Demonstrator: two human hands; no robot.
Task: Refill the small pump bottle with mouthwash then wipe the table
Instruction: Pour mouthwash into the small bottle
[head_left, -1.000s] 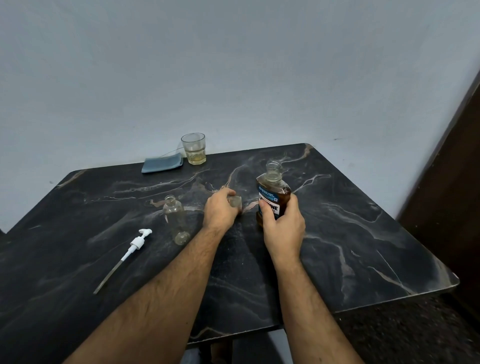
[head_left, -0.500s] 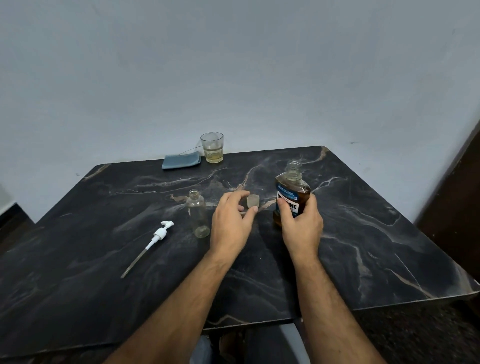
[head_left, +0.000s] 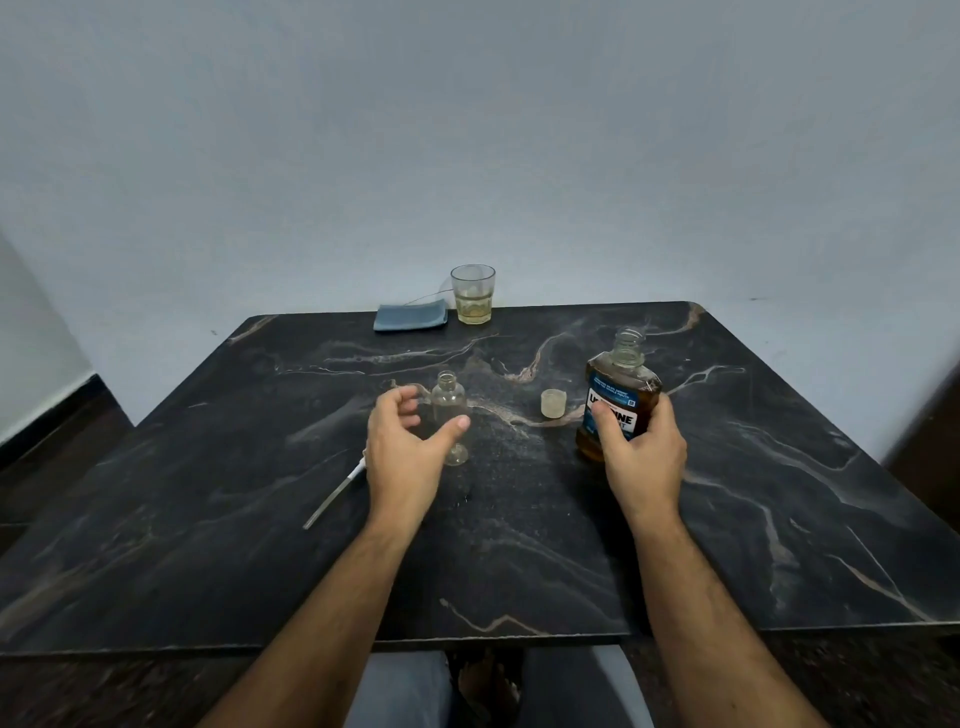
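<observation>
The small clear glass bottle (head_left: 450, 410) stands upright and uncapped on the dark marble-patterned table (head_left: 519, 545), a little left of the middle. The left hand (head_left: 402, 457) is at it from the near side, fingers curved in an open C: the thumb tip lies against the front of the bottle while the curled fingers sit just to its left, so the hand cups the bottle without clearly closing round it. Whether the fingers touch the glass cannot be told.

Partly hidden behind that hand, the white pump head with its long dip tube (head_left: 332, 499) lies flat on the table, the tube slanting toward the near left.

To the right of the small bottle, apart from it, a small translucent cap (head_left: 553, 404) sits on the table with its open side up. Just right of the cap stands the mouthwash bottle (head_left: 621, 384), open-necked, filled with amber liquid and carrying a blue label. The right hand (head_left: 644, 457) grips its lower body, thumb across the label and fingers wrapped round the right side; the bottle leans slightly.

At the far edge of the table, by the pale wall, a folded blue-grey cloth (head_left: 410, 317) lies flat, and just to its right a glass tumbler (head_left: 472, 296) holds a little pale yellow liquid.
</observation>
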